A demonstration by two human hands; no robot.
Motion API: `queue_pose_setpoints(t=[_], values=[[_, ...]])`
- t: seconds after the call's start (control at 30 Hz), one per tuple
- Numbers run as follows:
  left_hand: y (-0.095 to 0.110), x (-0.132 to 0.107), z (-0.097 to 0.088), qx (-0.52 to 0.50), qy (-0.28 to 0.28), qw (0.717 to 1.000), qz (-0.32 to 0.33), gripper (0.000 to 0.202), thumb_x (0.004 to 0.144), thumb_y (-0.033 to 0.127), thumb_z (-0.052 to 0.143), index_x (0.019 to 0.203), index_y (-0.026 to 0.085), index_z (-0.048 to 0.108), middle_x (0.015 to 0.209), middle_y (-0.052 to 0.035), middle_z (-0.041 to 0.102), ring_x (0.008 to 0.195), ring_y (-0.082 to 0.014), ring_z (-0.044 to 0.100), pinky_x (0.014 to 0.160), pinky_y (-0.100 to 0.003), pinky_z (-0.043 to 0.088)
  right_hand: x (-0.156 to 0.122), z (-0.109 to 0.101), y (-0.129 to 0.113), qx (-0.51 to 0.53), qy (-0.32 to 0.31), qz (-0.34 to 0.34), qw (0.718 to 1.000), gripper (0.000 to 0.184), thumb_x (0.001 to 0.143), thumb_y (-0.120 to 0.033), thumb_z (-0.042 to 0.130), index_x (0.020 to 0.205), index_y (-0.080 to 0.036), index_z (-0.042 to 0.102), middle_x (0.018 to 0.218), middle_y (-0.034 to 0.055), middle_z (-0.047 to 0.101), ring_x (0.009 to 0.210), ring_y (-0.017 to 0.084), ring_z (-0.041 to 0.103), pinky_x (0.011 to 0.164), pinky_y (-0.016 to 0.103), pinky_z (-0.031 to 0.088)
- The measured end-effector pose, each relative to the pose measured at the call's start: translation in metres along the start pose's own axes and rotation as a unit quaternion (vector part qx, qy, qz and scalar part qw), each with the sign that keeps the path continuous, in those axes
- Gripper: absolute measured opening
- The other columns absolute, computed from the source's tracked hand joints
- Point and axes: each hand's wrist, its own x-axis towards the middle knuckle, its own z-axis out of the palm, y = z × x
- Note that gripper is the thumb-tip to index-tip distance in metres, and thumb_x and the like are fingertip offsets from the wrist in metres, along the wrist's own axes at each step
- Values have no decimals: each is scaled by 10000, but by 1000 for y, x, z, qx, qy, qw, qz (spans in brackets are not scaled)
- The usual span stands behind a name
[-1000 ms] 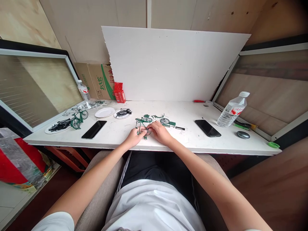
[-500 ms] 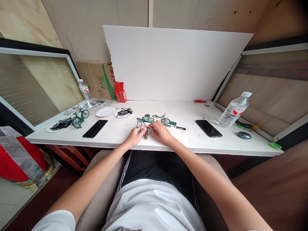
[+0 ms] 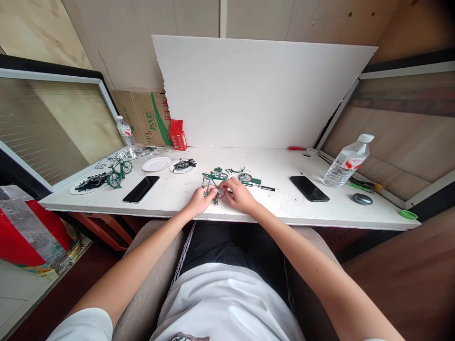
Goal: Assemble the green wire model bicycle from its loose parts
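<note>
Near the table's front edge, my left hand (image 3: 201,201) is closed on a small green model bicycle frame (image 3: 209,178), thumb and fingers pinching its lower part. My right hand (image 3: 239,195) is bent over the frame's right side, its fingertips pinched together beside a small round chainwheel (image 3: 220,192); whatever lies between those fingertips is too small to make out. Just behind the hands are loose green parts and a spoked wheel (image 3: 245,177). A green rectangular piece (image 3: 256,181) and a thin black rod (image 3: 268,188) lie to the right.
A finished-looking green model bicycle (image 3: 119,173) stands at left by a plate of black parts (image 3: 93,183). Another plate (image 3: 183,165) holds black parts beside a white plate (image 3: 156,164). Two phones (image 3: 141,189) (image 3: 309,188) flank the work area; a water bottle (image 3: 346,161) stands right.
Both hands stay at the bicycle frame with almost the same grip. My right fingertips have shifted very slightly, and the camera view has moved a little.
</note>
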Motion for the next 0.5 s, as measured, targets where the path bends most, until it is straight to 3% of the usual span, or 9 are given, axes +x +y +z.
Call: queue_pose_setpoints(t=[0.23,0.5], values=[[7,-1,3,-34,14,999,-17,444,975,611,584,887,182,655,874,-74,740,800,-214,693,774,-327,570,0,1,0,3,-2,3,1000,193,1021,-150,516,1154,-231,629,1060,91,718,991,256,633,873,402,525],[5,-1,1,-19,7,1000,-9,439,988,602,568,888,187,665,864,-63,734,820,-214,690,806,-330,563,0,0,0,0,-5,10,1000,199,1017,-156,521,1156,-235,638,1050,95,721,987,263,641,866,411,530]])
